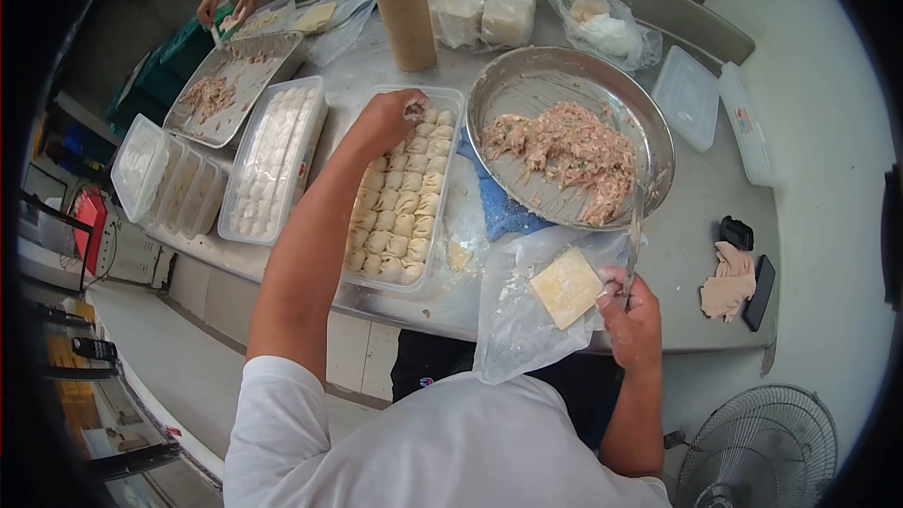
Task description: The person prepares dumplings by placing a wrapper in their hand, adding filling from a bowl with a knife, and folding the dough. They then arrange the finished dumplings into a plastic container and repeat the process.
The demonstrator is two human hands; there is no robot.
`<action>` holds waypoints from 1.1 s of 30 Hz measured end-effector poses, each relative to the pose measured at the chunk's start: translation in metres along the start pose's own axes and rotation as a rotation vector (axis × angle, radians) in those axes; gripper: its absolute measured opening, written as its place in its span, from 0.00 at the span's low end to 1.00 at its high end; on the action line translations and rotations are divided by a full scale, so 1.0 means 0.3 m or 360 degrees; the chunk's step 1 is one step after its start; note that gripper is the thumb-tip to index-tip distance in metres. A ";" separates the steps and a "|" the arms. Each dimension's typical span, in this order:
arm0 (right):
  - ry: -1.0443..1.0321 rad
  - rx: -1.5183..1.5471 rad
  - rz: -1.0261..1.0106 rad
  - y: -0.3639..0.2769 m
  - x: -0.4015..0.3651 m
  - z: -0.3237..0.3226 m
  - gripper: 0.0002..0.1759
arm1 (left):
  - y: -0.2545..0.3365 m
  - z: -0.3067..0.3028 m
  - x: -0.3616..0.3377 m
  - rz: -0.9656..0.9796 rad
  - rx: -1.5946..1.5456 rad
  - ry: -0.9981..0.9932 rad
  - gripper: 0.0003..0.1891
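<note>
1. The left hand (390, 118) has its grip pinched together on one dumpling (414, 111), held just over the far end of a clear tray (450, 99).
2. That tray below the grip holds folded dumplings in four rows and is nearly full.
3. The right hand (630, 315) has its grip closed round one thin metal spatula (636, 235), whose blade reaches away from it to the rim of one round metal bowl (574, 71) of minced filling.
4. Just left of that grip, one stack of square wrappers (564, 287) lies on a plastic bag (513, 329) at the counter (696, 216) edge.
5. Left of the left grip are two more trays (273, 160) of dumplings.
6. Beyond them, another person's two hands (226, 2) work beside a flat metal pan (230, 85).
</note>
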State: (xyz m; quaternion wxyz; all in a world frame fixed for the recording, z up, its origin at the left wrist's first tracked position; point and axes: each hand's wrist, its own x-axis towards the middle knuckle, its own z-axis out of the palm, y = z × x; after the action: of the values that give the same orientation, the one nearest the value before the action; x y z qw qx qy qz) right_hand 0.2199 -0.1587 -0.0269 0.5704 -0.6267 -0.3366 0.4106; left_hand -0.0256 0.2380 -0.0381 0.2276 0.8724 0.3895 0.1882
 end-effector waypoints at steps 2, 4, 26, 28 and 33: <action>0.0033 -0.0100 -0.0063 -0.040 0.013 -0.028 0.17 | 0.016 -0.011 0.000 -0.0070 0.0062 -0.0038 0.18; 0.0161 -0.1153 -0.0643 -0.096 0.045 -0.067 0.17 | 0.083 -0.048 -0.004 -0.0244 -0.0035 -0.0151 0.19; -0.0266 -0.2534 -0.1003 -0.283 0.297 -0.061 0.11 | 0.648 0.443 -0.468 0.0860 -0.0564 -0.0663 0.15; 0.0123 -0.2670 -0.0951 -0.268 0.324 -0.060 0.11 | 0.655 0.432 -0.472 0.0874 -0.0545 -0.0723 0.15; -0.0243 -0.2562 -0.1037 -0.229 0.349 -0.082 0.11 | 0.670 0.438 -0.487 0.0899 -0.0401 -0.0668 0.15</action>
State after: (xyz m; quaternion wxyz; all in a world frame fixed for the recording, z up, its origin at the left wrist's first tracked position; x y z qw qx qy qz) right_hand 0.2908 -0.0678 0.0277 0.0191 -0.6826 -0.7243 -0.0949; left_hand 0.0688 -0.0260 -0.0593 0.3472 0.9302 0.0522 0.1070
